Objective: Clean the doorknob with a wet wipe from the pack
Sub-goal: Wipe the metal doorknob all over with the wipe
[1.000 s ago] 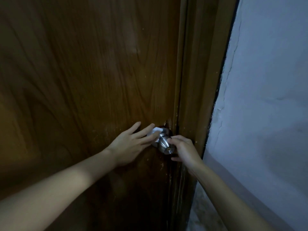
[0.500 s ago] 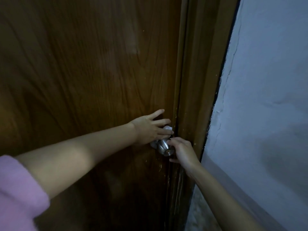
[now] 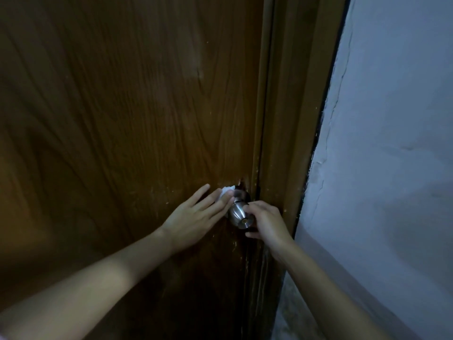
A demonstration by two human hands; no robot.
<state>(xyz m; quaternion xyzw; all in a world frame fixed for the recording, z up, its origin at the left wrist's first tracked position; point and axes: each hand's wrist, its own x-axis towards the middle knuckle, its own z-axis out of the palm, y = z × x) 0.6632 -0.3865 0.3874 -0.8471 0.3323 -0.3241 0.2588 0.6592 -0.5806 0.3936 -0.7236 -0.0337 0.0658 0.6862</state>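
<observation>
A round steel doorknob [image 3: 240, 215] sticks out of the brown wooden door [image 3: 137, 114] near its right edge. My left hand [image 3: 196, 215] lies flat against the door left of the knob, its fingertips pressing a white wet wipe [image 3: 226, 191] onto the knob's upper left base. My right hand [image 3: 266, 220] grips the knob from the right, fingers curled around its rim. Most of the wipe is hidden under my fingers. No wipe pack is in view.
The wooden door frame [image 3: 294, 119] runs down just right of the knob. A pale blue-grey wall [image 3: 392, 168] with a cracked edge fills the right side. A strip of floor [image 3: 286, 312] shows at the bottom between frame and wall.
My left hand with the wipe slid from above the knob down and back to its left side. My right hand stayed on the knob.
</observation>
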